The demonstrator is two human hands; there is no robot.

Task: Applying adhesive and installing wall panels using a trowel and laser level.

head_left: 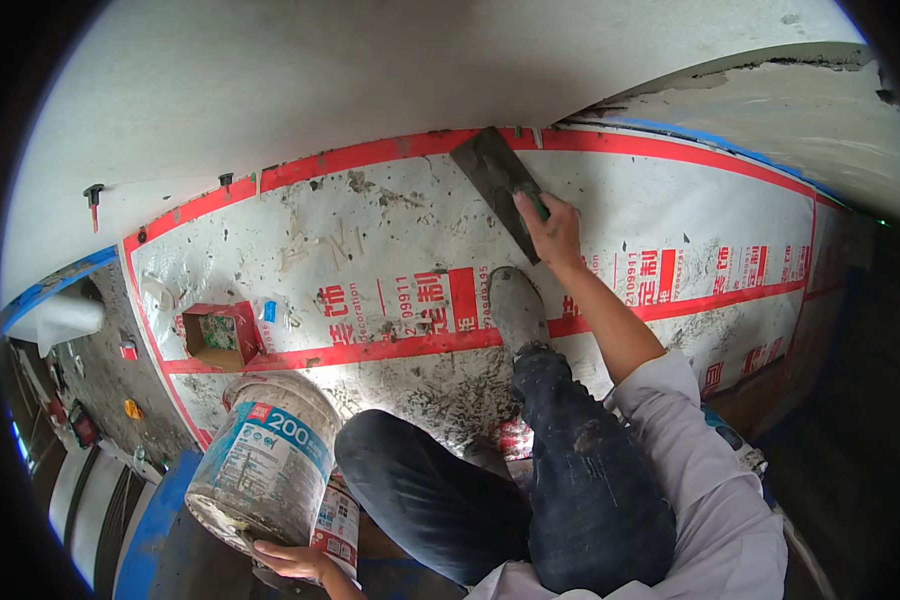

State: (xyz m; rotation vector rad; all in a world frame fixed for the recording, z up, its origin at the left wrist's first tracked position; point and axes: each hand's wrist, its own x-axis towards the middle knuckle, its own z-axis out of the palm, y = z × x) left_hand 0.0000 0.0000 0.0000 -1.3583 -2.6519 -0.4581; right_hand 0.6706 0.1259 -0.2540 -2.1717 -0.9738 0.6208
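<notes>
My right hand (553, 228) is wrapped round the green handle of a flat rectangular plastering trowel (492, 180). The trowel's dark blade is over the floor sheet, its upper end close to the foot of the pale wall. At the lower left, my left hand (295, 562) grips the near end of a dirty white plastic bucket (270, 460) with a blue and red label. This bucket looks tilted, and its inside is hidden. Behind it, partly covered, stands another container (337, 525) with a white and red label.
A white and red protective sheet (560, 180), spotted with mortar crumbs, covers the floor along the pale wall (270, 80). On it lie an open cardboard box (217, 338) with green bits and several pale strips (315, 248). My shoe (517, 305) rests beside the trowel.
</notes>
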